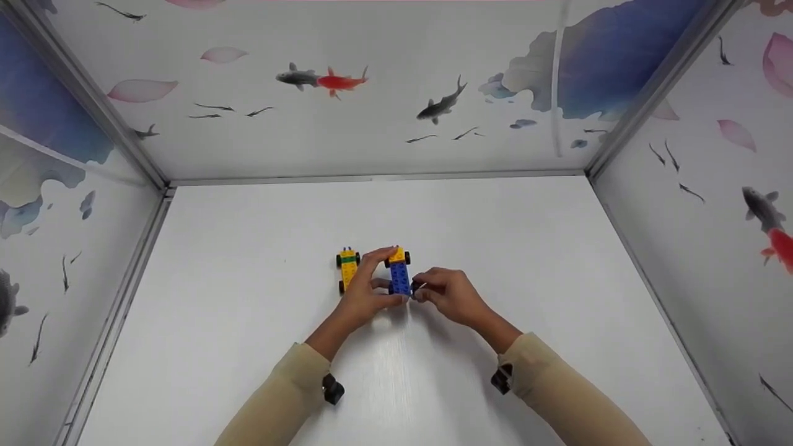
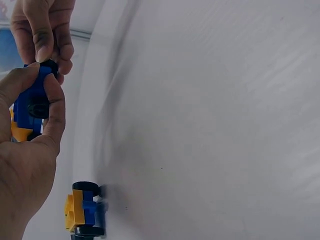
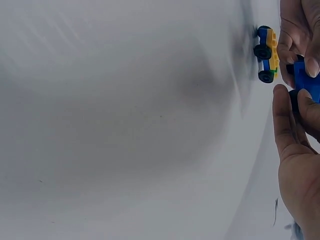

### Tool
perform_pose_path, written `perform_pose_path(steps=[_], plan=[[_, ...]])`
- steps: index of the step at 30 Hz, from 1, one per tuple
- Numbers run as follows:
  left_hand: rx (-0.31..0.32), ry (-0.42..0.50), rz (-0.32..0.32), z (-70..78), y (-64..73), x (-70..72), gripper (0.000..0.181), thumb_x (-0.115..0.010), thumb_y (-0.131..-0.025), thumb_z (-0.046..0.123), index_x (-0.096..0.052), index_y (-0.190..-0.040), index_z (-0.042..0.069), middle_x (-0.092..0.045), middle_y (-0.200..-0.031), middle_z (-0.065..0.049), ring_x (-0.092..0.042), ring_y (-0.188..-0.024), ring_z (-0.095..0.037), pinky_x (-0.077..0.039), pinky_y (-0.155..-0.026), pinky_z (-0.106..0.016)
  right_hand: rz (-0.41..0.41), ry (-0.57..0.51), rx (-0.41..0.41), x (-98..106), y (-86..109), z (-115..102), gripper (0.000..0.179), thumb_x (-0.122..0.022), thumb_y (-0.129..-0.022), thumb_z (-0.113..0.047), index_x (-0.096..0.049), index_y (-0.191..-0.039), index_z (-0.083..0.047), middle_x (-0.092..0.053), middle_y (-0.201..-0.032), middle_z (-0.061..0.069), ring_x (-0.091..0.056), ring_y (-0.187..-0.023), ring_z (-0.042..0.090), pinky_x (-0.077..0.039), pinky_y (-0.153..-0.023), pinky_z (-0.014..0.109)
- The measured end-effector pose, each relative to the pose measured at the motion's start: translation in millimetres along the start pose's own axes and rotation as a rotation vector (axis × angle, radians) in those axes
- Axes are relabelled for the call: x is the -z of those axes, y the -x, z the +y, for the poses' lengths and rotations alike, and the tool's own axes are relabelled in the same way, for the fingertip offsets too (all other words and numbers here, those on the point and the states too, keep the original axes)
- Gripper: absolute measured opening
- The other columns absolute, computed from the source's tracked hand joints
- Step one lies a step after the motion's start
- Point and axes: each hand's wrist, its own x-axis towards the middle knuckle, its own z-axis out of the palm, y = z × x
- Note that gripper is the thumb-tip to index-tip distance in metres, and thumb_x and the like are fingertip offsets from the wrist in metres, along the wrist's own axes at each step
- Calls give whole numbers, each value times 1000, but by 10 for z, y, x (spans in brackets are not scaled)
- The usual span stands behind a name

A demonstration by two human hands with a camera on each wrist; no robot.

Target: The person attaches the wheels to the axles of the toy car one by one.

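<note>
My left hand (image 1: 362, 298) grips a toy car (image 1: 399, 279) of blue building bricks with a yellow front, thumb and fingers on its two sides. Black wheels show on the car, one of them (image 2: 38, 109) facing the left wrist view. At the car's near right corner, my right hand (image 1: 457, 297) pinches a black wheel (image 3: 294, 101) between thumb and fingers, right against the blue body. A second toy car (image 1: 349, 266), yellow with a green strip, stands on its wheels just left of my left hand; its blue underside shows in the left wrist view.
The white tabletop (image 1: 248, 248) runs back to a low metal edge. White panels printed with fish and petals, such as the back wall (image 1: 384, 136), enclose it on the left, right and far sides. A small black camera (image 1: 332, 389) sits at the left cuff.
</note>
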Motion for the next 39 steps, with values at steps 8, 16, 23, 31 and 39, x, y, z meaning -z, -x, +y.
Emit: perform_pose_path(steps=[8,16,23,31,39], plan=[[-14,-11,-4,-2,-2,-9,96,-92,-89,4,-46,-165,40,-31,-176,1,-70,-120,-32,-65,-104,-37,-10,-53,-45,-7,4,-10,29,-75,-102,1,-80,-130,-2,-80,-112,13,-77,-97,18,-69,-87,32],[3,13,11,-8,-4,-30,96,-92,-89,4,-46,-163,44,-30,-177,5,-71,-119,-30,-65,-102,-35,5,-92,-95,-2,9,-12,30,-75,-103,-4,-79,-133,-3,-80,-117,13,-78,-99,18,-69,-90,40],[-10,16,8,3,1,-34,93,-91,-90,4,-46,-163,41,-29,-177,2,-72,-116,-31,-66,-101,-35,-4,-97,-78,1,6,-15,30,-75,-104,-3,-79,-133,-3,-80,-118,13,-78,-100,17,-69,-90,35],[-6,7,0,-4,10,-44,94,-91,-90,3,-46,-163,42,-29,-177,6,-71,-117,-31,-66,-100,-36,-13,-61,-58,4,-1,-31,26,-75,-103,-3,-81,-129,-4,-80,-114,13,-77,-97,19,-69,-86,34],[-42,-13,-7,-36,-5,-99,91,-89,-90,0,-48,-163,37,-30,-177,2,-69,-117,-31,-63,-108,-45,-21,-12,-33,0,-8,-21,27,-76,-100,2,-82,-127,-2,-80,-111,13,-73,-92,15,-65,-79,24]])
